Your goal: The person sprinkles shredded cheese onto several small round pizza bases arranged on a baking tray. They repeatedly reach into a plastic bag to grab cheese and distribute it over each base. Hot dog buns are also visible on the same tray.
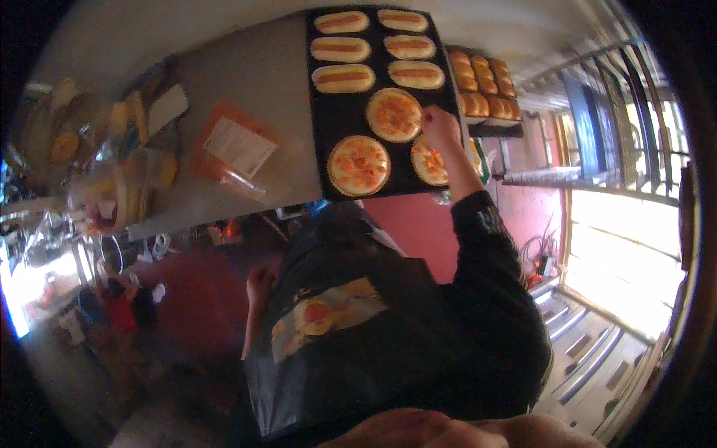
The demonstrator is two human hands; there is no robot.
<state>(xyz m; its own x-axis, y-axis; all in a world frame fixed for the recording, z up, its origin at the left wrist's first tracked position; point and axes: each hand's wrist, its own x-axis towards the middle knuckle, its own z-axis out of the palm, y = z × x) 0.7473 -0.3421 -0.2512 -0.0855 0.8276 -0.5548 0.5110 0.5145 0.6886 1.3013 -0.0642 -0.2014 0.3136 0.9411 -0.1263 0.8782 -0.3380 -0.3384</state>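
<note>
A black baking tray (341, 113) lies on the table in front of me. Its far part carries several oval doughs with sausages (342, 78). In the near part are three small round pizzas with orange-red topping: a left pizza (359, 166), a middle pizza (395, 115) and a right pizza (428, 161), partly covered by my forearm. My right hand (442, 128) is over the tray's right edge, between the middle and right pizzas, its fingers closed in a pinch; what they hold is hidden. Down beside my dark apron (388, 328) hangs my left hand (260, 284), dim, its fingers unclear.
A clear package with orange contents and a white label (239, 146) rests on the grey tabletop (246, 75) left of the tray. Browned bread loaves (484, 73) stand beyond its right edge. Containers and bags (112, 187) crowd the table's left end. A metal rack (597, 179) stands right.
</note>
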